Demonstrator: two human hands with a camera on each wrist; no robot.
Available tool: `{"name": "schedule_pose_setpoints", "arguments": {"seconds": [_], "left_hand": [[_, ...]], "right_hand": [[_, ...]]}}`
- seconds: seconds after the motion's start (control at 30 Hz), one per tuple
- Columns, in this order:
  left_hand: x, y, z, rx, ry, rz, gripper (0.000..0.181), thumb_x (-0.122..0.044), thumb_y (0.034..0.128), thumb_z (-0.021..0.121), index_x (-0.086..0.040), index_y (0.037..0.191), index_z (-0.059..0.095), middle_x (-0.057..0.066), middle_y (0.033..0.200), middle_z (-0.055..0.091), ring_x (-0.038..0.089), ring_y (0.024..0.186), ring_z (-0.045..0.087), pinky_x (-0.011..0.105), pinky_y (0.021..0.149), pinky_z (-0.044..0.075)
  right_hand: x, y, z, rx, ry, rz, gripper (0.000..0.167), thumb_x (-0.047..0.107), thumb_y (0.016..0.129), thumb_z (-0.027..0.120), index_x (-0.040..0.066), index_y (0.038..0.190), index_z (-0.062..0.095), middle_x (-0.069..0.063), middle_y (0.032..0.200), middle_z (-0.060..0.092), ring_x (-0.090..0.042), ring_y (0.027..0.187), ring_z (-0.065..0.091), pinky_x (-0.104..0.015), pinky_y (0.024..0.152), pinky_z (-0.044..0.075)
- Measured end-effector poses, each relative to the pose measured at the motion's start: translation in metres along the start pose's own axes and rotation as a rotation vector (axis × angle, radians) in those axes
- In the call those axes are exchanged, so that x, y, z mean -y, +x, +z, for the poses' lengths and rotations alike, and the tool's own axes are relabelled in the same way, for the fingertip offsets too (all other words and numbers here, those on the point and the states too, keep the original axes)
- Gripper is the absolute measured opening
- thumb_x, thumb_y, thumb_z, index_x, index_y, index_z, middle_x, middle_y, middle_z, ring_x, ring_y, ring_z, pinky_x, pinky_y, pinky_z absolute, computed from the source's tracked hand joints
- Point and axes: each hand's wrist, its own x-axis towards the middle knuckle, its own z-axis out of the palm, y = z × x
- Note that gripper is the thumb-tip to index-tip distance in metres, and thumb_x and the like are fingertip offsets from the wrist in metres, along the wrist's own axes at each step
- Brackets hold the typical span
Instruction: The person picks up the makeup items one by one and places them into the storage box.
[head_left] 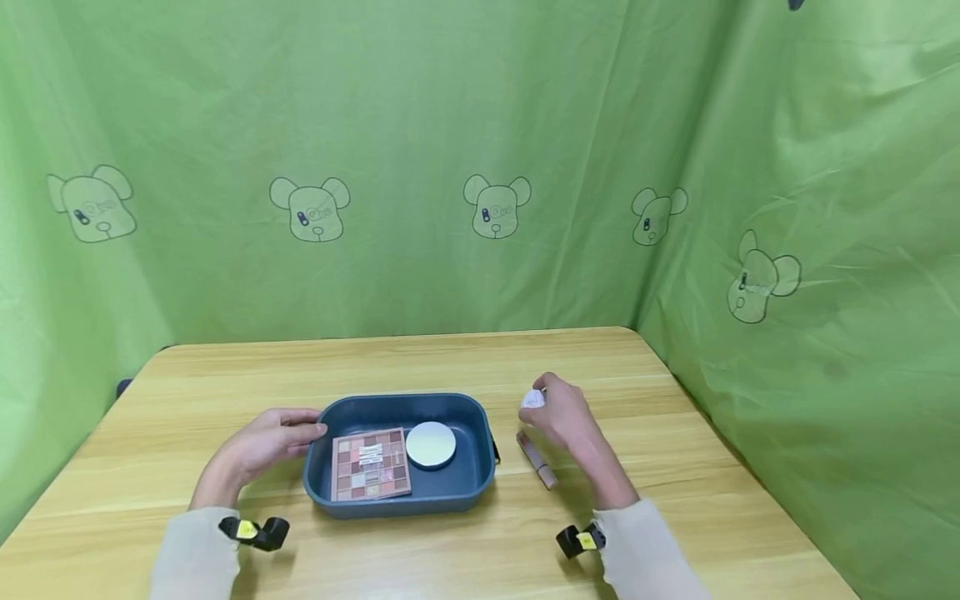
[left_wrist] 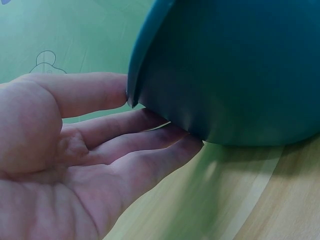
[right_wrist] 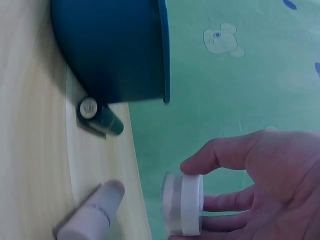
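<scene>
The small round jar [right_wrist: 183,204] sits in the grasp of the right hand [head_left: 564,412], at the fingertips and beyond the palm, to the right of the blue tub [head_left: 397,506] and well apart from it; its white lid faces upward, the paler, see-through side is below, and in the right wrist view its base shows against the green curtain [right_wrist: 185,115]. The right hand is parted only as wide as the jar, thumb bent to one side of it and fingers to the other, pinching it. The pinkish tube [head_left: 537,460] lies on the wooden table [head_left: 660,533] below that hand, just beside it and untouched, and the dark tube [right_wrist: 102,116] rests close by the tub's right end. The left hand [head_left: 270,437] grips the tub at its left end, thumb at the rim and fingertips against the outer wall, the palm held away from it. Inside the tub the eyeshadow palette [head_left: 371,467] lies flat on the left with its colour squares showing, and the round white-topped container [head_left: 431,444] lies just beside it on the right, neither touched by a hand
</scene>
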Motion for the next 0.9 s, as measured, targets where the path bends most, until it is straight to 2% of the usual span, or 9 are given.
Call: {"name": "schedule_pose_setpoints", "arguments": {"seconds": [0.37, 0.9], "left_hand": [[0.002, 0.001, 0.000, 0.004, 0.001, 0.002, 0.063, -0.021, 0.1015, 0.060, 0.017, 0.146, 0.037, 0.034, 0.148, 0.046, 0.045, 0.137, 0.049, 0.046, 0.115, 0.046], [0.000, 0.000, 0.000, 0.003, 0.000, 0.003, 0.062, -0.020, 0.1013, 0.060, 0.017, 0.146, 0.037, 0.034, 0.147, 0.047, 0.045, 0.137, 0.049, 0.046, 0.115, 0.046]], "right_hand": [[0.028, -0.012, 0.009, 0.003, 0.063, -0.026, 0.050, 0.017, 0.082, 0.072, 0.001, 0.129, 0.059, -0.015, 0.102, 0.067, -0.024, 0.084, 0.062, -0.028, 0.065, 0.055], [0.051, -0.024, 0.012, 0.033, 0.017, -0.073, 0.050, 0.023, 0.084, 0.072, 0.002, 0.128, 0.062, -0.010, 0.098, 0.068, -0.020, 0.080, 0.060, -0.025, 0.062, 0.051]]}}
